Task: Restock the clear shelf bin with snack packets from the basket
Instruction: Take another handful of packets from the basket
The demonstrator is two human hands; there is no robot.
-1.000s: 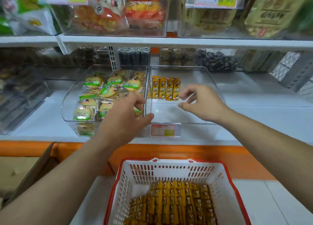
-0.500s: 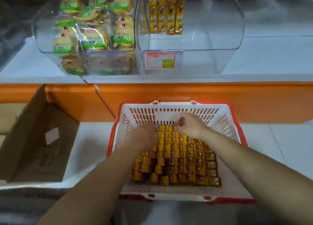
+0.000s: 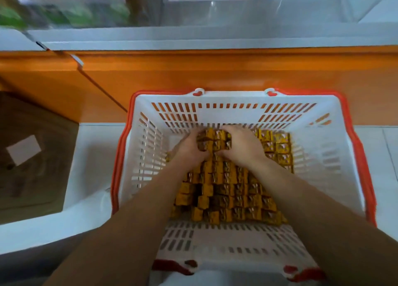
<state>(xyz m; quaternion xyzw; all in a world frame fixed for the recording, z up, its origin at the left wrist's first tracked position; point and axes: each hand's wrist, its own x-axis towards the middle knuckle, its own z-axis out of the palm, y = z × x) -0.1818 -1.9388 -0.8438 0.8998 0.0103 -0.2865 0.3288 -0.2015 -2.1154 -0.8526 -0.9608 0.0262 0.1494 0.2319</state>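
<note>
Head view: left hand (image 3: 189, 150) and right hand (image 3: 243, 148) are inside the white slotted plastic basket with red rim (image 3: 215, 120) — fingers curled round a clump of orange-yellow foil snack packets (image 3: 213, 140) nr its far wall. Bare basket floor on the left. Up top, clear plastic shelf bin (image 3: 290, 8) — cut off, blurred.

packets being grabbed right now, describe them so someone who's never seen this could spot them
Find the white, red-rimmed basket below the orange shelf front. Rows of yellow snack packets lie in it; the bunch sits at their far end. It alone is squeezed between the left hand and right hand.
</note>
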